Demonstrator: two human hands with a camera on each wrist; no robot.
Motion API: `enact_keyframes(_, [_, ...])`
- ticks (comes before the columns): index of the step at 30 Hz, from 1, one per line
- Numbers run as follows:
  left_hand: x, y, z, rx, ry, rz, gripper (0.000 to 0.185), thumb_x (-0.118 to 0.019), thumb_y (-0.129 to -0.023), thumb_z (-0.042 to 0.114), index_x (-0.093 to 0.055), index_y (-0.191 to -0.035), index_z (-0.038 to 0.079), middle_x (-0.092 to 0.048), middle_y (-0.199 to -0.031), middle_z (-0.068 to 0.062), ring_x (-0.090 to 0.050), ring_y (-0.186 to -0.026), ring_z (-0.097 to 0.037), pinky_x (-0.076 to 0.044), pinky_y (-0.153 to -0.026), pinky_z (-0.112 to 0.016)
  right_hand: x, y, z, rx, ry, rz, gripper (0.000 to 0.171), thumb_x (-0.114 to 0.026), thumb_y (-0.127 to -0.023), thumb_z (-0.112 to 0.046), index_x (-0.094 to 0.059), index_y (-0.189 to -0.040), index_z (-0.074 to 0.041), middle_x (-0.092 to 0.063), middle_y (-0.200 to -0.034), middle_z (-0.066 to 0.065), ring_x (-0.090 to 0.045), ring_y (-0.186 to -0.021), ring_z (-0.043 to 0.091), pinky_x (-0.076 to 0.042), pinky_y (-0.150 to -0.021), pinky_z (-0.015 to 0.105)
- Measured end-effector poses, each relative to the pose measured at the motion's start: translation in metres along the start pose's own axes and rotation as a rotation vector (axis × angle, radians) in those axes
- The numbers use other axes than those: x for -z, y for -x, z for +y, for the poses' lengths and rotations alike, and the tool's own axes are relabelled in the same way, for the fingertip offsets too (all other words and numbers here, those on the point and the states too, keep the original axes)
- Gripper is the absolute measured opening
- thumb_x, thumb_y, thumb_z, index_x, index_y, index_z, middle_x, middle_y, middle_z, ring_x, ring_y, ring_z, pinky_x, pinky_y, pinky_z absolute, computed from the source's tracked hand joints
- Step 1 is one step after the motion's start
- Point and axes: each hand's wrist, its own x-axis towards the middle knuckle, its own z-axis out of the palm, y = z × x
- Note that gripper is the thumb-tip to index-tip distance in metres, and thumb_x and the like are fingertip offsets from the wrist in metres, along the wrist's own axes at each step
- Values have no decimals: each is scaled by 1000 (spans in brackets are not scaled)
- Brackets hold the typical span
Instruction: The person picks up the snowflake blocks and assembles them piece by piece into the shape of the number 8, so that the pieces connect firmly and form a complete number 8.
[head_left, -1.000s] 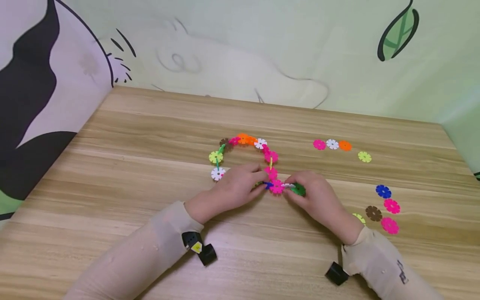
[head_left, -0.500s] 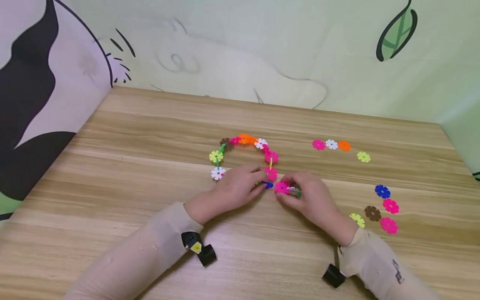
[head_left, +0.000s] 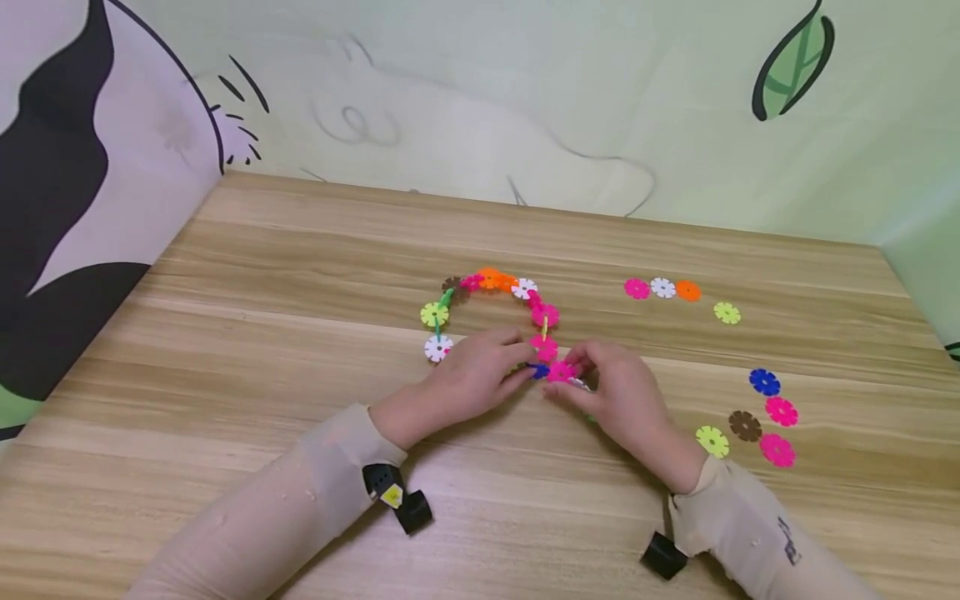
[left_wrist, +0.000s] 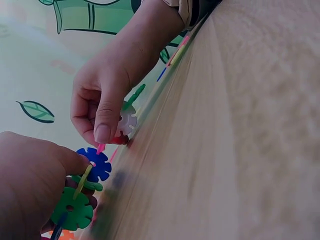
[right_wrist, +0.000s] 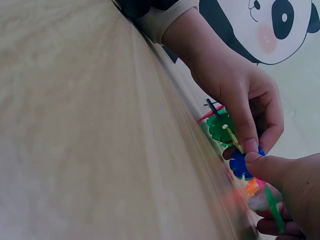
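Left hand [head_left: 471, 377] pinches blue disc [head_left: 537, 370]; right hand [head_left: 613, 392] pinches pink disc [head_left: 560, 372].

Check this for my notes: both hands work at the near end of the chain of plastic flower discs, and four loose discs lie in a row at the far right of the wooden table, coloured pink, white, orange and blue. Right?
Nearly. The head view shows the fourth loose disc is yellow-green, not blue; the rest stands.
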Motion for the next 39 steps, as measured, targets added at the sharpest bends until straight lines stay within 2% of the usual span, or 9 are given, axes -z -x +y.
enact_keyframes(3, [0,0,1,-12,10,6,15,-63,-93,21,-71,-102,13,-66,-96,-3,-63,-80,-15,-53,-70,-29,-1,0,-1,20,9,4,34,-81,-75,-33,-67,-94,-9,-63,-78,0,-54,-71,13,-45,-65,27])
enact_keyframes(7, [-1,1,0,-13,19,19,15,-63,-93,20,-71,-104,14,-67,-99,-3,-65,-84,-17,-54,-73,-31,0,2,-1,59,9,-10,33,-80,-77,-29,-70,-100,-6,-69,-84,2,-58,-78,15,-49,-71,31])
enact_keyframes(13, [-1,2,-1,-1,36,23,15,-64,-92,19,-71,-104,13,-68,-100,-3,-66,-86,-17,-54,-76,-31,2,4,-2,52,-24,-43,30,-76,-82,-20,-71,-106,-3,-72,-95,8,-63,-89,21,-52,-79,39])
enact_keyframes(20, [1,2,-1,-12,100,50,13,-64,-92,17,-73,-99,12,-68,-95,-2,-66,-83,-14,-54,-77,-28,-2,6,0,66,-54,1,32,-78,-80,-20,-71,-107,-3,-72,-96,8,-63,-91,21,-52,-78,38])
enact_keyframes(26, [2,3,-2,8,114,35,13,-65,-91,17,-74,-99,11,-68,-96,-2,-67,-85,-15,-55,-78,-29,-4,7,-1,81,-66,14,31,-77,-80,-18,-71,-107,-2,-72,-98,9,-65,-92,22,-54,-80,39])
enact_keyframes(30, [2,1,-2,21,106,-8,17,-63,-93,18,-73,-105,10,-69,-103,-5,-67,-91,-17,-54,-83,-31,-3,6,0,78,-74,13,30,-77,-81,-16,-69,-106,-1,-72,-100,11,-67,-92,23,-55,-80,39])
enact_keyframes(35, [9,-2,-4,-2,101,-137,37,-68,-90,22,-64,-125,11,-63,-124,-9,-62,-111,-22,-50,-97,-34,-1,6,3,67,-54,13,29,-77,-81,-14,-68,-105,-1,-71,-97,10,-65,-83,19,-56,-74,37])
enact_keyframes(37, [13,-2,-5,-13,101,-176,44,-70,-87,23,-61,-129,11,-62,-126,-9,-61,-113,-23,-49,-98,-35,-1,6,4,66,-59,11,29,-77,-80,-13,-67,-105,0,-71,-96,10,-65,-82,18,-56,-73,36])
enact_keyframes(39, [15,-2,-6,-26,98,-191,44,-71,-87,21,-61,-128,11,-64,-122,-8,-62,-109,-21,-51,-95,-34,-1,5,5,72,-65,10,30,-77,-80,-14,-67,-105,-1,-71,-96,10,-65,-83,18,-56,-74,36])
